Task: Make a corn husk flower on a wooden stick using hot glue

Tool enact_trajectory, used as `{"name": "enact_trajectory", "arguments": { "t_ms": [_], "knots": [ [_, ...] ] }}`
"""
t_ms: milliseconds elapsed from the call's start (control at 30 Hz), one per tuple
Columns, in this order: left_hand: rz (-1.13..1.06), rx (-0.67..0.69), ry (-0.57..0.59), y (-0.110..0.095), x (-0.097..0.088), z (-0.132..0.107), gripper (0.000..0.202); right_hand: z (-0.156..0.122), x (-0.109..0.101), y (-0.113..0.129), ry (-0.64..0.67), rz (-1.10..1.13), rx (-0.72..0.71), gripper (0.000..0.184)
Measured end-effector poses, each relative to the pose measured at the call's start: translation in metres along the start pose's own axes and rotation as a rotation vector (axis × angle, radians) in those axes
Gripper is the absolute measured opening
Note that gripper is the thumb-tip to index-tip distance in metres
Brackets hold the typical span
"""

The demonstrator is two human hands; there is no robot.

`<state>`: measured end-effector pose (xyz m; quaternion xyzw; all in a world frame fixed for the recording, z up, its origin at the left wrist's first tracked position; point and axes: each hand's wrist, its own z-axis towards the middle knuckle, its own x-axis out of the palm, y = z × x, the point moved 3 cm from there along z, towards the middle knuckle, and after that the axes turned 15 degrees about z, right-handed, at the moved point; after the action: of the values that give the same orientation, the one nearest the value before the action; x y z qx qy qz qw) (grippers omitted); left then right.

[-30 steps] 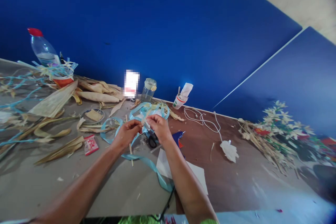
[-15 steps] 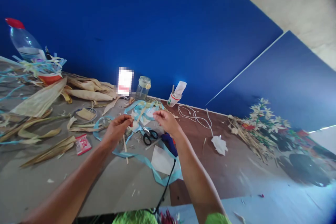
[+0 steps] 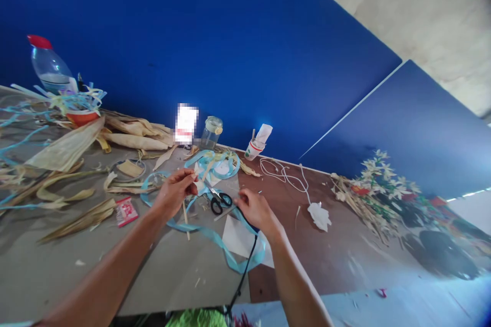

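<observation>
My left hand (image 3: 178, 190) is closed in a pinch, with a small pale strip at its fingertips; its exact shape is too small to tell. My right hand (image 3: 256, 209) curls over a dark blue glue gun (image 3: 247, 222), mostly hidden under the palm, whose black cord (image 3: 245, 264) runs down to the table's front edge. Between the hands lie black-handled scissors (image 3: 220, 202), blades pointing away. Light blue ribbon (image 3: 209, 232) loops around them and past the white paper (image 3: 235, 237). A coil of the same ribbon (image 3: 232, 166) sits just behind.
Dried corn husks (image 3: 134, 140) pile up on the left, near a red packet (image 3: 126, 211) and a red-capped bottle (image 3: 51, 69). A jar (image 3: 211, 133), a paper cup (image 3: 253, 149) and a white cable (image 3: 286, 176) stand or lie at the back. White artificial flowers (image 3: 383, 173) are on the right.
My right hand has moved down and toward me, from near the ribbon coil onto the glue gun. The left hand stays pinched in about the same place. The view has shifted slightly.
</observation>
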<state>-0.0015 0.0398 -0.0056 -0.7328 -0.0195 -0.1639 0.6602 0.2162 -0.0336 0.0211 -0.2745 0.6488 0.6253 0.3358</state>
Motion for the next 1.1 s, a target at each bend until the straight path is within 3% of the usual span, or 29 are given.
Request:
{"name": "enact_trajectory", "arguments": {
  "t_ms": [133,267,533,767,967,1100],
  "knots": [
    [-0.016,0.031,0.059,0.002,0.002,0.001,0.019,-0.029,-0.003,-0.032,-0.038,-0.168,0.211,0.037],
    [-0.074,0.018,0.090,0.005,0.004,0.001,0.018,-0.046,0.001,-0.043,-0.059,-0.238,0.320,0.050],
    [-0.095,-0.026,0.074,0.001,0.005,-0.001,0.020,-0.040,0.004,-0.048,-0.039,-0.146,0.296,0.055],
    [-0.083,-0.026,0.082,-0.001,0.005,-0.003,0.023,-0.036,0.008,-0.064,-0.088,-0.055,0.254,0.032],
    [-0.069,-0.028,0.063,-0.002,0.004,-0.004,0.024,-0.037,-0.003,-0.067,-0.294,0.320,0.166,0.035],
    [-0.065,-0.032,0.074,-0.002,0.004,-0.005,0.024,-0.039,-0.007,-0.052,-0.331,0.969,0.087,0.036]
  ]
}}
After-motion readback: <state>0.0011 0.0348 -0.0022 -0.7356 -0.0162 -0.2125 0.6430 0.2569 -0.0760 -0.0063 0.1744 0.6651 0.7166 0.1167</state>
